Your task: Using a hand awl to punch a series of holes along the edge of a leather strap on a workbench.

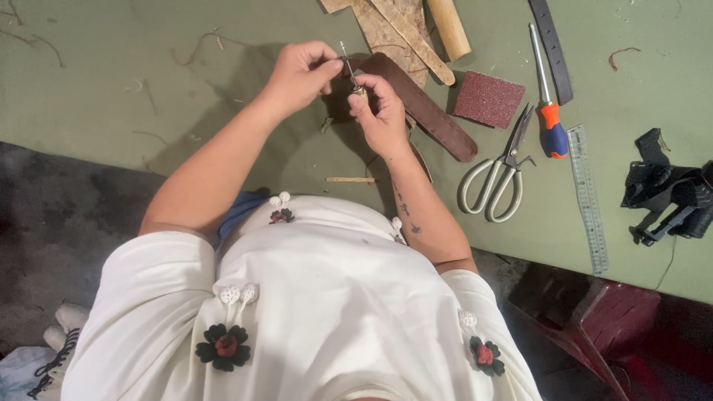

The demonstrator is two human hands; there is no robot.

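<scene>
A green tabletop carries everything, its near edge running in front of the person's white top. A long dark brown leather strap lies slantwise near the middle of the tabletop, just beyond the hands. Toward the far edge sit tan leather offcuts and a wooden dowel. Toward the right edge a steel ruler lies lengthwise, with a black clamp-like tool beyond it at the edge itself. Pale-handled scissors rest right of the strap, beside an orange-and-blue screwdriver and a reddish sandpaper square.

Above the strap's near end, the right hand has its fingers closed around a small awl, point upward. The left hand pinches the awl's metal tip with closed fingers. A small wooden sliver lies by the near edge.
</scene>
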